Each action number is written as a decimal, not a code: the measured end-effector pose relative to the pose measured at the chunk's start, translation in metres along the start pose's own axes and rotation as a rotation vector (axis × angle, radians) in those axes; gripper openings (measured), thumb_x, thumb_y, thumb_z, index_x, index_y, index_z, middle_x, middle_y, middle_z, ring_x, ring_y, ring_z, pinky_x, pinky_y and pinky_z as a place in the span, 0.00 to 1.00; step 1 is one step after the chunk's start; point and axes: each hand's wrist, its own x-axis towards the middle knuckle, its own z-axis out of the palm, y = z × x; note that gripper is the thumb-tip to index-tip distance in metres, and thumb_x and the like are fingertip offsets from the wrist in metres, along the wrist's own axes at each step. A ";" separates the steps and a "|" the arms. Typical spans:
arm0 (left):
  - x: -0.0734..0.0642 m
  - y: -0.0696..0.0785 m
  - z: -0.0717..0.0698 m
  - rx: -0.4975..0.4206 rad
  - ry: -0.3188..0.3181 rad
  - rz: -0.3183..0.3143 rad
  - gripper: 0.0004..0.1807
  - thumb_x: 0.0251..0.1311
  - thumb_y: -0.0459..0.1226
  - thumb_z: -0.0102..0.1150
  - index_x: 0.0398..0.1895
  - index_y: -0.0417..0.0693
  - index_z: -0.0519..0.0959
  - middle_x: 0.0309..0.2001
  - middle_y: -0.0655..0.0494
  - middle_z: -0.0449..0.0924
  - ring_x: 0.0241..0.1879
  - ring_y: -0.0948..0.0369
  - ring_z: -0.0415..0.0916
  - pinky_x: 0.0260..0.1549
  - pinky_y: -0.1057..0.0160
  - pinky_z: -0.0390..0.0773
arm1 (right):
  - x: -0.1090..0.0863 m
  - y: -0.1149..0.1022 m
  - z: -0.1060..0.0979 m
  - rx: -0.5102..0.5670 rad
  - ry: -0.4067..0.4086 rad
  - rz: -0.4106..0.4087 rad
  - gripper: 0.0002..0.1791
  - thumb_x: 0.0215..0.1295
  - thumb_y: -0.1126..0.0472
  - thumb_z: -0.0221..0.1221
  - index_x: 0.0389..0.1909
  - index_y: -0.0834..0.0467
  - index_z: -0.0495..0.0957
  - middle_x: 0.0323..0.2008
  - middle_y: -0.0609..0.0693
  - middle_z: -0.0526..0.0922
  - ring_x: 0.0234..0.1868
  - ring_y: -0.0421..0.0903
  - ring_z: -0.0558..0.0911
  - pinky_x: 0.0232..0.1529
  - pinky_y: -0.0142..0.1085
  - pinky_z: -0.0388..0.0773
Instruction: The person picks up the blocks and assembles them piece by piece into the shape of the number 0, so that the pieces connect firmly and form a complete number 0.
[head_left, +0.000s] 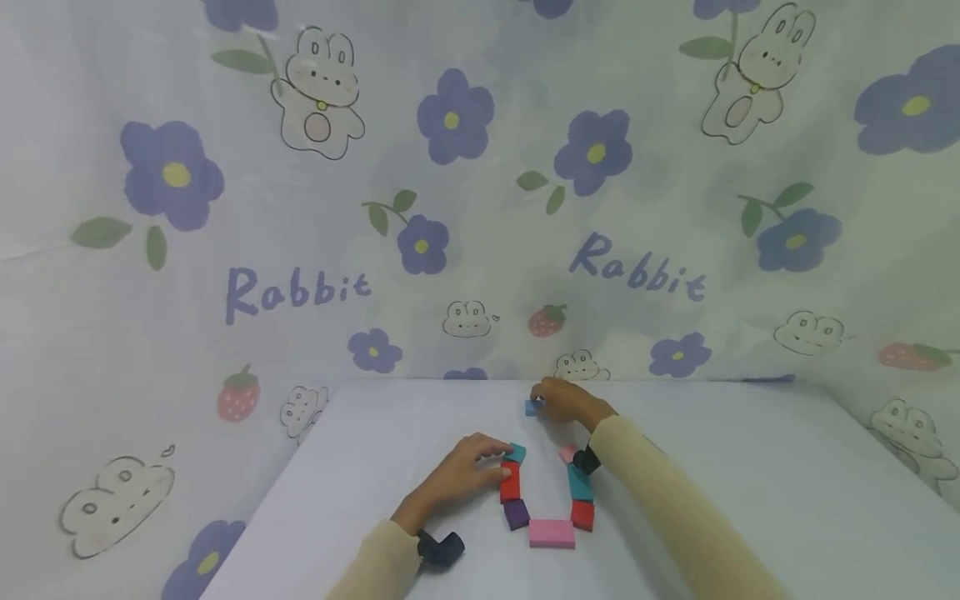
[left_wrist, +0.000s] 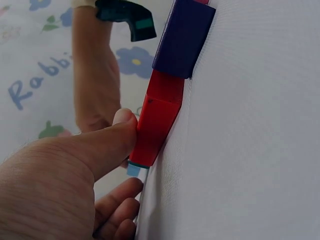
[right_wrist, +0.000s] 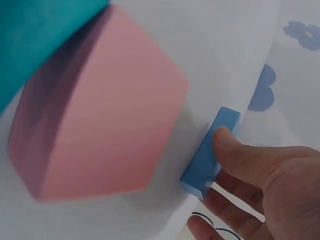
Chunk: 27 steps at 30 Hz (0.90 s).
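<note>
At the far part of the white table my right hand (head_left: 567, 402) pinches a blue block (right_wrist: 207, 155), its thumb laid along one face. Nearer me, the left hand (head_left: 463, 473) has its thumb against the side of a red block (left_wrist: 156, 125) and its forefinger by a teal block (head_left: 514, 452) just beyond. Its other fingers hang beside the row. A purple block (left_wrist: 184, 40) continues this left row, and a long pink block (head_left: 552, 533) lies at the near end. On the right side are another red block (head_left: 582, 516), a second teal block (head_left: 579, 483) and a pink many-sided block (right_wrist: 110, 115).
Together the blocks form a U on the white tabletop (head_left: 300, 533), with its gap facing away from me. A curtain (head_left: 495, 233) with rabbits and flowers hangs behind the table. Dark wrist devices are on both wrists; the right one (head_left: 587, 460) overlaps the pink block in the head view.
</note>
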 end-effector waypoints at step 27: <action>-0.001 0.005 -0.002 0.019 -0.002 -0.016 0.23 0.56 0.59 0.55 0.55 0.70 0.74 0.52 0.66 0.73 0.54 0.62 0.69 0.53 0.52 0.71 | -0.018 -0.013 -0.015 -0.020 0.036 -0.117 0.17 0.55 0.57 0.65 0.47 0.52 0.79 0.43 0.45 0.82 0.47 0.42 0.79 0.52 0.37 0.76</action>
